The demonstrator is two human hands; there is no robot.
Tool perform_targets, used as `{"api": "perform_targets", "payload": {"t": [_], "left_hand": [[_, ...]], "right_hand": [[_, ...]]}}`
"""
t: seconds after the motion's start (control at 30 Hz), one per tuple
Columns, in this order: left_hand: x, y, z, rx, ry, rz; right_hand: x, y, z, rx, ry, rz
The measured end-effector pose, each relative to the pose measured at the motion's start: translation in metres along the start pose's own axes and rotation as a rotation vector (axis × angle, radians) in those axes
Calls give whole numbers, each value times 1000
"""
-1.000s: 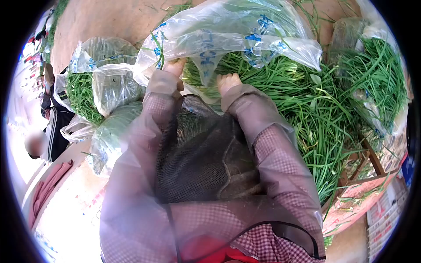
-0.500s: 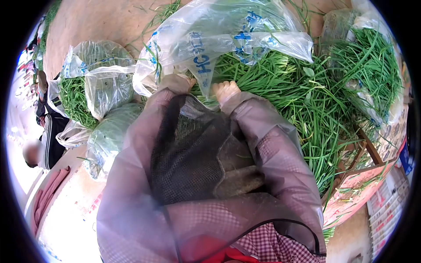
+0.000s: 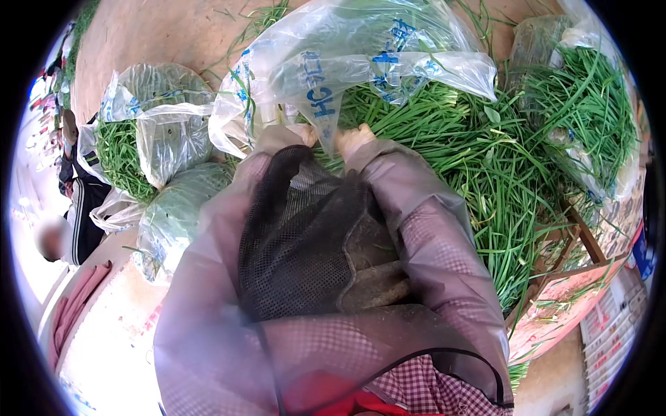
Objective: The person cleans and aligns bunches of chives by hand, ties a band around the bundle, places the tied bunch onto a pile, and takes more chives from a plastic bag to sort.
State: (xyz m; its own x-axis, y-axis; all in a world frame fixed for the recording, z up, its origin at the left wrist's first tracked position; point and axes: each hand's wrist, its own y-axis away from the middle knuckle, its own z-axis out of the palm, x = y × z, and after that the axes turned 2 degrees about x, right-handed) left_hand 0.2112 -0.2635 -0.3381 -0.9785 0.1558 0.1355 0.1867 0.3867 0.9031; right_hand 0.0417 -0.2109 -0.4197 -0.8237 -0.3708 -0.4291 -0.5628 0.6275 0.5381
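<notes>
A large clear plastic bag (image 3: 298, 76) with blue print lies across the front of a heap of long green leaves (image 3: 444, 139). At the bag's near edge, my right hand (image 3: 355, 140) is closed with curled fingers, touching the plastic beside the leaves. Just left of it is my left hand (image 3: 304, 133), mostly hidden by its sleeve and the bag; its fingers cannot be made out. Both forearms wear sheer purplish sleeves.
Filled clear bags stand at the left (image 3: 173, 132) and at the right (image 3: 590, 104). A wooden frame (image 3: 579, 236) lies at the right beside a pink board (image 3: 555, 312). A person (image 3: 83, 215) is at the far left.
My hands and the bag's near edge have shifted very slightly. The right sleeve has moved a little; the leaves look the same.
</notes>
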Motion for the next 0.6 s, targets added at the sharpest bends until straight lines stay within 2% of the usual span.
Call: {"api": "perform_targets", "payload": {"t": [0.07,0.1,0.17,0.2,0.23,0.3,0.33,0.37,0.43,0.57,0.6], "left_hand": [[-48,-51,48,393,-163,352],[-52,-53,43,395,-161,352],[-53,-45,21,672,473,108],[-41,-17,-15,394,620,-67],[-63,-30,-4,408,623,-66],[-115,-66,26,632,1106,-34],[-112,-62,26,566,1541,5],[-105,-60,27,571,1541,17],[-95,-64,42,680,1175,115],[-55,-24,34,543,766,24],[-55,-25,38,544,767,24]], "right_hand": [[7,12,-27,-3,8,-35],[10,18,-41,-10,11,-73],[23,19,-66,-19,-98,-2],[32,19,-81,-23,-207,70],[41,23,-97,-15,-197,65],[64,33,-123,15,-561,224],[70,29,-124,53,-663,197],[75,29,-123,62,-655,198],[71,42,-140,43,-649,158],[92,28,-115,144,-782,142],[93,25,-116,121,-740,153]]}}
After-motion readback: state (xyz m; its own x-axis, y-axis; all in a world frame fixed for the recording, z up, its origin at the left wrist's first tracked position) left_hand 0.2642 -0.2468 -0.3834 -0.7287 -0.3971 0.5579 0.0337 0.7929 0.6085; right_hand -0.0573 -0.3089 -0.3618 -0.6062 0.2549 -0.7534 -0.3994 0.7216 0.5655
